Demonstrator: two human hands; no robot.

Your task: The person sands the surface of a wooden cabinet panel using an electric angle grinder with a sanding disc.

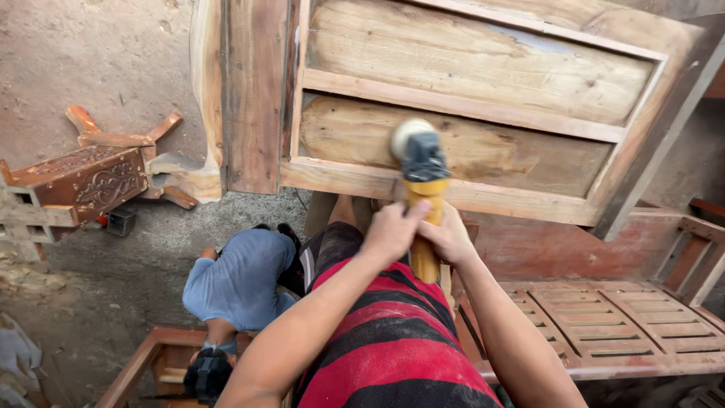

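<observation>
Left hand [390,229] and right hand [448,239] both clamped on the yellow-bodied angle grinder [423,193], side by side. Its long axis runs straight away from the body; round sanding disc [404,136] ahead, touching the lower bare-wood panel [521,151] of the pale wooden furniture frame [355,181].
</observation>
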